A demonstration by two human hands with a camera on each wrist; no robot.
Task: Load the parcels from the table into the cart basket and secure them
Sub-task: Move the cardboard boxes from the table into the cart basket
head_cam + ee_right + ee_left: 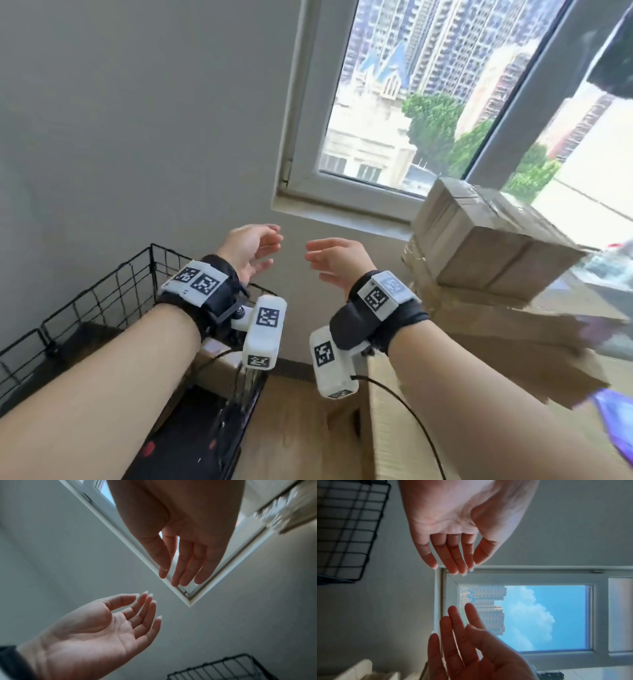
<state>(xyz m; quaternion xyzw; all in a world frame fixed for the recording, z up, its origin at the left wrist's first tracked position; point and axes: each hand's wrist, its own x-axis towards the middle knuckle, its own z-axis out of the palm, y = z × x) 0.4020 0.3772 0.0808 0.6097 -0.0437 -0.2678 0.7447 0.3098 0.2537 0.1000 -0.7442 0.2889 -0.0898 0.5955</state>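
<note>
At the near edge, both bare forearms reach forward, each wrist wrapped in a black band. Beyond them the left hand (pixel 249 247) and the right hand (pixel 334 261) hang in the air with palms turned toward each other, fingers (pixel 452 555) loosely extended and a little spread, holding and touching nothing; a clear gap separates the fingertips. Below the left arm sits the black wire cart basket (pixel 102 284). To the right, stacked cardboard parcels (pixel 486 240) rest just beside the right wrist. Farther off, the window (pixel 411 102) faces tower blocks.
</note>
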